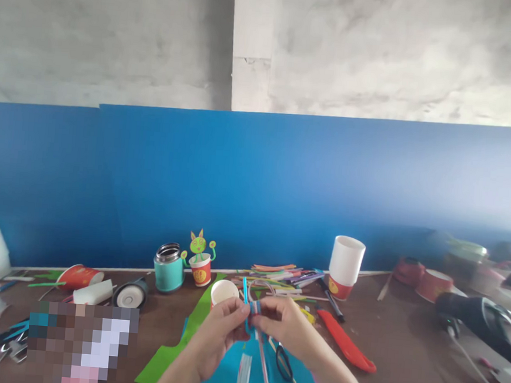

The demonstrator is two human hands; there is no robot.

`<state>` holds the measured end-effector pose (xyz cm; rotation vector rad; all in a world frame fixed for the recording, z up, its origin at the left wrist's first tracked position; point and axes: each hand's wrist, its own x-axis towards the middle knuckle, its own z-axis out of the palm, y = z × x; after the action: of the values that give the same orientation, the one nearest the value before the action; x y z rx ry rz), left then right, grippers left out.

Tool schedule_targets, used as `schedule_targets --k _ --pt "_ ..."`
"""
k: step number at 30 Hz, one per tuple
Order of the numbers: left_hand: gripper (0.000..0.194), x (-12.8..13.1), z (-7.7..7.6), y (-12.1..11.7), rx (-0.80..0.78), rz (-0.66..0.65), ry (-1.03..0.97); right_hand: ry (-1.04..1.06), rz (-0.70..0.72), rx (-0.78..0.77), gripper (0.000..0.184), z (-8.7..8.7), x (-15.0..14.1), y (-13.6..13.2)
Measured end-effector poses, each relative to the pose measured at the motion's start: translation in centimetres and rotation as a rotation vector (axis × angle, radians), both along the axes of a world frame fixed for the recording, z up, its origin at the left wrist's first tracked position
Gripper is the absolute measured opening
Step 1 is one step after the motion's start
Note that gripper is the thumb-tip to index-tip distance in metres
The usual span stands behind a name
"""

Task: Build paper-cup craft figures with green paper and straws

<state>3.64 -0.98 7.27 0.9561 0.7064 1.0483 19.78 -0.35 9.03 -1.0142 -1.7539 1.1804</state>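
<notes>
A blue straw [245, 288] stands up from the fingertips of my left hand [226, 322], which is pinched shut on it. Fingers of my right hand [283, 323] close on a blue, light-striped part just beside it; it looks like the same straw bent round, but fingers hide the join. Below my hands a striped straw [263, 366] slants down over a blue sheet [219, 371]. On that sheet lie a small bundle of clear striped pieces [243, 376] and dark-handled scissors [284, 364]. A white-mouthed paper cup [224, 292] stands just behind my left hand.
Green paper [160, 364] lies left. Behind stand a teal jar [169, 270] and a red cup with a green cat figure [198, 245]. Loose straws and pens [288, 275], stacked white cups [346, 260] and a red pouch [347, 343] are right. A blue partition [260, 186] backs the table.
</notes>
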Motion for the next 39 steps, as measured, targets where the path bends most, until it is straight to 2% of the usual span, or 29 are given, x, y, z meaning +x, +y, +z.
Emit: schedule_targets --k 3,6,8,10,12,13,15,17,18,23,29,36,39 --pt "0.039 0.4 0.3 -0.2 0.046 0.071 0.058 -0.073 -0.063 0.132 0.008 0.2 -0.2 0.0" --pt "0.042 0.8 0.3 -0.2 0.109 0.139 0.186 -0.152 -0.084 0.194 0.012 0.3 -0.3 -0.3" --pt "0.043 0.8 0.2 -0.1 0.158 0.178 0.241 -0.197 -0.099 0.199 0.024 0.2 -0.4 -0.5" --pt "0.043 0.7 0.0 0.0 0.19 0.223 0.265 -0.221 -0.107 0.162 0.046 0.0 -0.3 -0.7" --pt "0.041 0.4 -0.2 0.3 0.195 0.28 0.259 -0.238 -0.124 0.116 0.054 -0.2 -0.2 -0.7" --pt "0.04 0.3 -0.3 0.4 0.187 0.309 0.244 -0.247 -0.142 0.095 0.05 -0.2 -0.1 -0.6" --pt "0.039 0.1 -0.4 0.5 0.169 0.345 0.201 -0.235 -0.187 0.063 0.028 -0.3 0.2 -0.4" --pt "0.037 -0.1 -0.2 0.6 0.168 0.331 0.173 -0.154 -0.207 0.017 0.012 -0.2 0.6 0.0" --pt "0.037 -0.2 -0.1 0.6 0.178 0.305 0.175 -0.099 -0.209 -0.01 0.01 0.0 0.9 0.2" --pt "0.038 -0.2 0.5 0.2 0.243 0.125 0.238 0.103 -0.157 -0.149 0.024 0.8 1.9 0.6" --pt "0.041 -0.1 0.1 0.0 0.24 -0.007 0.311 0.163 -0.051 -0.169 0.032 0.8 1.4 0.1" --pt "0.034 0.3 0.2 -0.1 0.232 0.137 0.273 0.13 -0.102 -0.179 0.034 0.3 0.7 0.3" --pt "0.032 0.2 0.5 -0.2 0.197 0.134 0.21 0.12 -0.154 -0.194 0.033 0.1 0.6 0.5"
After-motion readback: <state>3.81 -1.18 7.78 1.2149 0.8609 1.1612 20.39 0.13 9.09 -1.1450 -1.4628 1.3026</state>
